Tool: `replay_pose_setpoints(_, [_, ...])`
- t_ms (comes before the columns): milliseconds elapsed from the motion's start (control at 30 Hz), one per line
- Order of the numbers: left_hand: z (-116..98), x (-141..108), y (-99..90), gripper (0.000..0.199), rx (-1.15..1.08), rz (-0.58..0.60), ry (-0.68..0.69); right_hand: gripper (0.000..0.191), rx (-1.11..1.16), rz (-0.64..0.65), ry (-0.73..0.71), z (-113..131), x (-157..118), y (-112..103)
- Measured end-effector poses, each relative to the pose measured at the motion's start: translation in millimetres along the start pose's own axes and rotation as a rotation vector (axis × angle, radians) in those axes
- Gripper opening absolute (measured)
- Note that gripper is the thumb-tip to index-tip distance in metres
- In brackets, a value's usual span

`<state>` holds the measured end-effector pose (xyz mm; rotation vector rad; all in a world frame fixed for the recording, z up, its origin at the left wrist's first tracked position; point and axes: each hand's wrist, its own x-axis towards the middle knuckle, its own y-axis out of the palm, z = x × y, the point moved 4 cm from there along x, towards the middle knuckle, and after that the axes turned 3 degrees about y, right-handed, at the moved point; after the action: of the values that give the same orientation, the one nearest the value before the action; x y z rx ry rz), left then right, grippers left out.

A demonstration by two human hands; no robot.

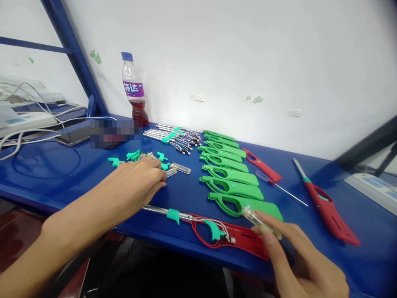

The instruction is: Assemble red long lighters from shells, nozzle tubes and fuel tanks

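Note:
My right hand (pixel 297 248) pinches a clear lighter fuel tank (pixel 262 222) between thumb and fingers, above the handle end of an opened red lighter shell (pixel 248 240). In that shell lie a teal trigger (pixel 213 230) and white wires; a metal tube (pixel 158 210) with a teal collar (pixel 173 215) extends left. My left hand (pixel 144 176) reaches over a loose group of teal triggers (pixel 133 155) and clear fuel tanks (pixel 180 168). Its fingers are bent downward and closed, with the tips hidden, so what they grip cannot be made out.
Green lighter shells (pixel 231 174) lie in a row, with wired metal tubes (pixel 169 134) behind. To the right are a red shell half (pixel 263 165), a screwdriver (pixel 285 191) and an assembled red lighter (pixel 328 207). A soda bottle (pixel 133 89) stands against the wall; a phone (pixel 76 133) lies left.

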<state>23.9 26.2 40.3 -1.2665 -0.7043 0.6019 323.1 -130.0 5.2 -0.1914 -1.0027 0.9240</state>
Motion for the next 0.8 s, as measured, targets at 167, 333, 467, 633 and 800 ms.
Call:
replay_pose_setpoints(167, [-10,2,-3.0,0.022,0.045,0.053,-0.057,0.020,-0.015,0.010,-0.024,-1,0,1])
replay_pose_setpoints(333, [-13,2,-3.5,0.028,0.092,0.078,-0.082,0.021,-0.038,0.036,-0.055,-1,-1,-1])
replay_pose_setpoints(467, [-15,3,-5.5,0.028,0.122,0.097,-0.083,0.021,-0.041,0.045,-0.079,-2,0,0])
replay_pose_setpoints(633, [-17,6,-7.0,0.027,0.146,0.119,-0.078,0.020,-0.048,0.041,-0.069,-3,1,2])
replay_pose_setpoints(800, [-17,6,-6.0,0.022,0.139,0.117,-0.057,0.021,-0.052,0.045,-0.095,-2,0,-1])
